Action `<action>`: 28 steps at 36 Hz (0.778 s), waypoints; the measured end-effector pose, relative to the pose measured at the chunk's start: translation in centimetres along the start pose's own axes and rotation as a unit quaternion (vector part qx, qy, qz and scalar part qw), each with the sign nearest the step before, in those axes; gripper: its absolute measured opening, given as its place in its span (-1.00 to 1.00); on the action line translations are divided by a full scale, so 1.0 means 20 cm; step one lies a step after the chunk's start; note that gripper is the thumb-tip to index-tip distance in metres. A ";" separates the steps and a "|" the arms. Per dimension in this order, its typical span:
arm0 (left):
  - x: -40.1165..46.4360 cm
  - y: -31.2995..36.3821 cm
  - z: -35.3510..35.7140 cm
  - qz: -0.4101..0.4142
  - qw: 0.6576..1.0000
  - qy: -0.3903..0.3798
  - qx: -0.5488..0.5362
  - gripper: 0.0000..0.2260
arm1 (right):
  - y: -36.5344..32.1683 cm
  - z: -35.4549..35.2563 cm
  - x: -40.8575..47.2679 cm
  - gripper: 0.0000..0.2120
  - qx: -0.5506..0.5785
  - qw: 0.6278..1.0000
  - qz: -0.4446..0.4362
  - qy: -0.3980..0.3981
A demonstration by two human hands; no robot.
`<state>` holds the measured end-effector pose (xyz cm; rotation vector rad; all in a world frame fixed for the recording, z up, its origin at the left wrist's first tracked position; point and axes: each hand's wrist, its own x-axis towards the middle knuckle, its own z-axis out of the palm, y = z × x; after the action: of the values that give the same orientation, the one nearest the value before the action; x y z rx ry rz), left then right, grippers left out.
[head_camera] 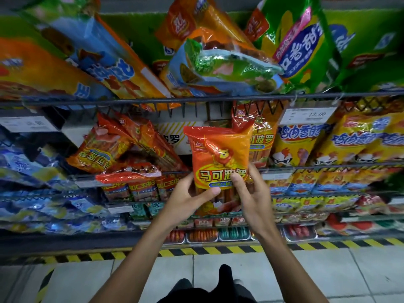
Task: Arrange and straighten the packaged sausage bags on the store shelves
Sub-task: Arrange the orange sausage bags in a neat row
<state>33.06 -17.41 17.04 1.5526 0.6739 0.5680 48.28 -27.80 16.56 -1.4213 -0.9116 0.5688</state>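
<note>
Both hands, left hand [188,194] and right hand [251,189], gripped orange sausage bag [219,158] upright; best seated squarely beside the toppled bags [118,154].

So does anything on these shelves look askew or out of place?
Yes. Left of the orange sausage bag held in both hands, several matching bags lean and lie toppled, one flat across the rail. On the shelf above, a green bag lies crosswise on others.
</note>
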 end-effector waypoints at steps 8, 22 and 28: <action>0.03 0.00 -0.02 0.031 0.998 0.060 0.001 -0.75 | -0.01 -0.04 0.10 -0.57 0.017 0.996 0.055 -0.064; 0.21 0.05 -0.06 0.032 0.995 0.098 0.014 -0.72 | -0.08 0.01 0.34 -0.58 -0.061 0.997 0.037 -0.034; 0.35 0.04 -0.08 0.022 0.989 0.144 0.005 -0.75 | -0.09 0.05 0.43 -0.54 -0.073 0.997 0.022 -0.019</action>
<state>36.99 -11.44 17.72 1.5114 0.8623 0.8322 51.87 -20.45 19.90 -1.5687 -0.9703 0.5726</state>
